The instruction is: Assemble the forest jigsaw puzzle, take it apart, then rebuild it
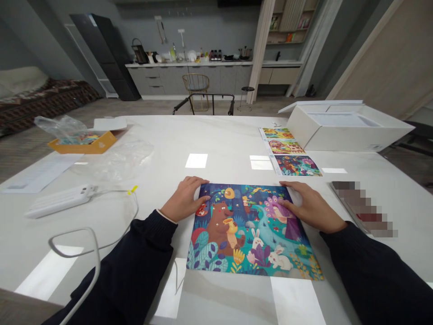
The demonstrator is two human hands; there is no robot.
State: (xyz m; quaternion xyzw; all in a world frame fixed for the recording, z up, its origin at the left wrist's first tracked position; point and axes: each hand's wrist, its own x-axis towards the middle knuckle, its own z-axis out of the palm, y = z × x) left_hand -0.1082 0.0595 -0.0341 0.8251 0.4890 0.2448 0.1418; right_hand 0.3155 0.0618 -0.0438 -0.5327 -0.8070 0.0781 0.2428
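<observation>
A colourful picture board (pixel 237 230) with a brown bear, white rabbits and a peacock is in front of me, its long side facing me. My left hand (pixel 186 198) grips its far left corner, thumb on the printed face and fingers at the edge. At the far right corner, my right hand (pixel 306 207) holds it the same way, with some fingertips hidden. A shadow lies on the table below its near edge. Beyond my right hand is a printed sheet (pixel 287 153) with several small pictures; the nearest resembles the board's scene.
On the white table (pixel 209 135) stand a large white box (pixel 345 135) at right and an orange tray (pixel 84 144) at left. Left are clear plastic film (pixel 125 158), paper (pixel 40 174) and a power strip (pixel 62 201) with a looping cable. A partly blurred flat object (pixel 361 207) lies right.
</observation>
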